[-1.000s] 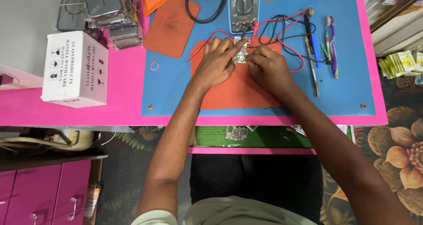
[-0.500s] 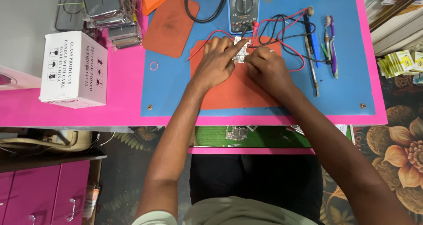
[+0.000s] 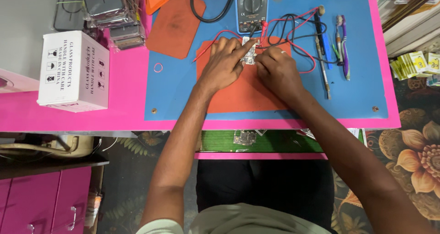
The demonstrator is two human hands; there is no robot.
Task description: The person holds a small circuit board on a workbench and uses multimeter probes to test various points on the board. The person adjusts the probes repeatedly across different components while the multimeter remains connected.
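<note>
A small silvery circuit board (image 3: 250, 56) lies on an orange mat (image 3: 243, 92) on the blue work mat (image 3: 174, 96). My left hand (image 3: 224, 64) pinches the board from the left, its fingers curled over it. From the right, my right hand (image 3: 277, 71) presses fingertips on the same board. Just beyond the hands stands a blue multimeter (image 3: 251, 7) with red and black test leads (image 3: 302, 32) looping around the board.
A white cardboard box (image 3: 73, 71) stands on the pink table at left, stacked packets (image 3: 114, 14) behind it. A second orange mat (image 3: 176, 25) lies at the back. A soldering iron (image 3: 321, 51), a toothbrush (image 3: 343, 46) and tools rest at right. A lower green shelf (image 3: 256, 140) holds small parts.
Both hands stay on the board with only slight finger shifts. The view has tilted a little.
</note>
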